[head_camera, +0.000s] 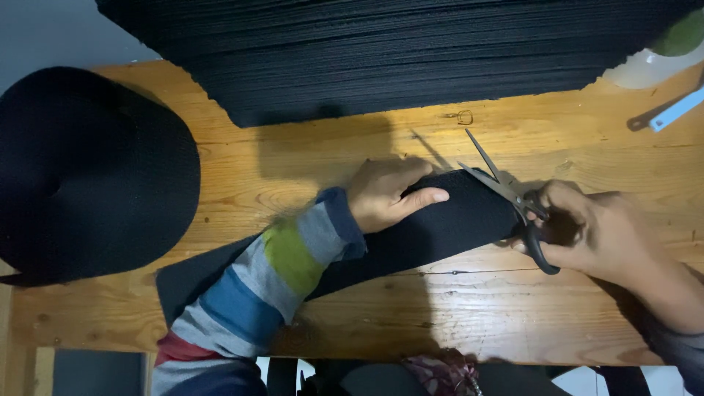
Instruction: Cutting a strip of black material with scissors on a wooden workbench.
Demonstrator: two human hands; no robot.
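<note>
A wide black webbing strap [447,220] lies across a wooden table [411,308], running from the lower left to the middle. My left hand [389,192], in a striped sleeve, presses flat on the strap near its end. My right hand [594,231] grips black-handled scissors [513,194]. The blades are apart at the strap's right end, tips pointing up and left.
A big roll of black webbing [88,172] rests at the table's left end. A tall stack of cut black strips [396,51] fills the back edge. A white container [653,66] and a light blue tool [675,110] sit at the back right.
</note>
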